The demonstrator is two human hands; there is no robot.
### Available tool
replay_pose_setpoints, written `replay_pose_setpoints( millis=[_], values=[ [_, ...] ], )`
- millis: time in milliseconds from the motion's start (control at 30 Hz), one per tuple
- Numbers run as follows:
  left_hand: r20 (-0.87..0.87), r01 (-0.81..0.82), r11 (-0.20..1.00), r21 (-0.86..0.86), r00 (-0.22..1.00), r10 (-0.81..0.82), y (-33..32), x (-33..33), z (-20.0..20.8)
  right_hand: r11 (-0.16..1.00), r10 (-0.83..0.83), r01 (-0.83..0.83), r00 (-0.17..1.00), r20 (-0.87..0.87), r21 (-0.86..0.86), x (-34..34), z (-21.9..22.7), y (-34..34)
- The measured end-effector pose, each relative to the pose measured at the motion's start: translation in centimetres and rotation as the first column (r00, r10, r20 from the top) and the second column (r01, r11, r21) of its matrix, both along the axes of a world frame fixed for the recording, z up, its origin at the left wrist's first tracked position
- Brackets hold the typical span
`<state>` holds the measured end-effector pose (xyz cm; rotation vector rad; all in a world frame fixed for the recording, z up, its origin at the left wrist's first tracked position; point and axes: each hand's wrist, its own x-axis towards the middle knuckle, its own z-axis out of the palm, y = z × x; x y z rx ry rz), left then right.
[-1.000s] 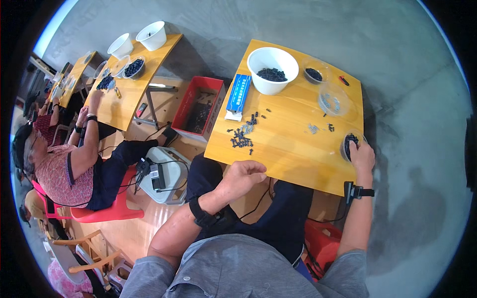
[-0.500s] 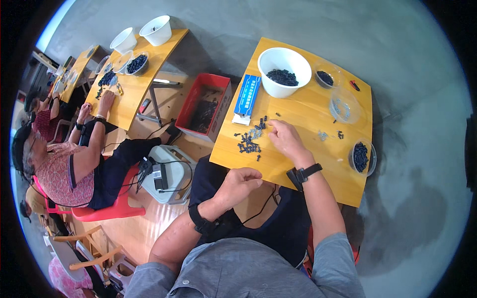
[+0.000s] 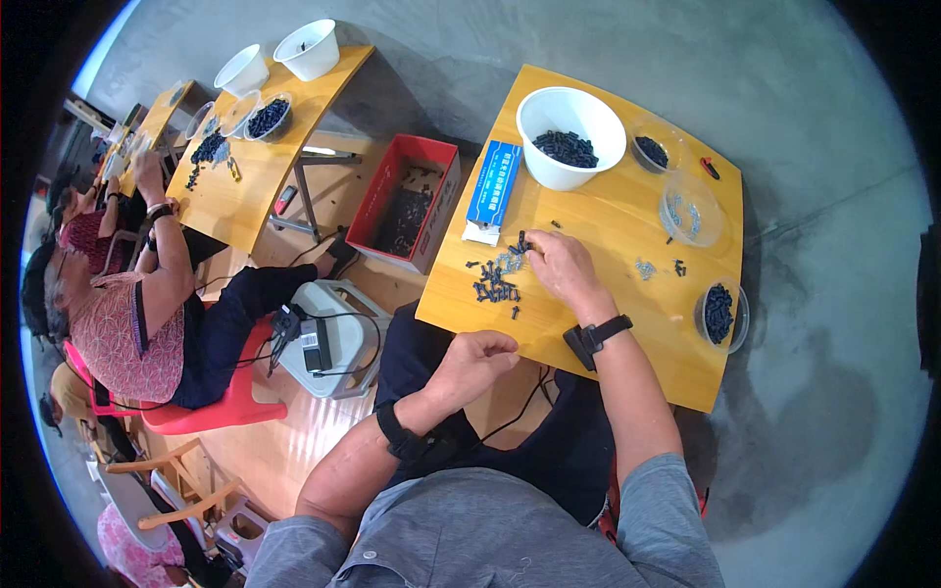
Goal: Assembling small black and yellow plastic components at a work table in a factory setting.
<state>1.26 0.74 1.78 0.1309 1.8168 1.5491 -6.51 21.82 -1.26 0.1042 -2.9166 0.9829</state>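
My right hand reaches over the wooden table, fingertips bent down at the upper edge of a loose pile of small black parts. Small silver metal pieces lie mixed in with that pile. The right fingers are drawn together against the black parts; whether one is gripped is hidden. My left hand hovers just off the table's near edge, thumb and fingers pressed together. What it pinches, if anything, cannot be made out. A blue and white box lies beyond the pile.
On the table stand a white bowl of black parts and several clear tubs, one with silver pieces. A red-handled tool lies far right. Left are a red bin, a grey stool and a seated co-worker.
My right hand has moved slightly left, onto the black parts at the pile's edge. My left hand has barely moved. The nearby co-worker's hand has lifted away from their table.
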Motion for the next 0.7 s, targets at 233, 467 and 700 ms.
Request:
replay_pose_setpoints(
  millis=[233,467,700],
  values=[
    [0.022,-0.094,0.995,0.018,0.995,0.093,0.8,-0.6,0.8,0.968,-0.184,0.173,0.982,-0.044,-0.182,1.8,-0.9,0.4],
    [0.056,-0.311,0.940,0.137,0.950,0.307,2.4,-2.2,2.2,0.816,-0.124,0.126,0.991,0.041,-0.565,7.2,3.4,-1.8],
    [0.170,-0.160,0.941,0.298,0.979,0.113,2.9,-2.6,2.4,0.891,-0.026,-0.071,0.978,-0.205,-0.448,9.8,6.0,-2.8]
  ],
)
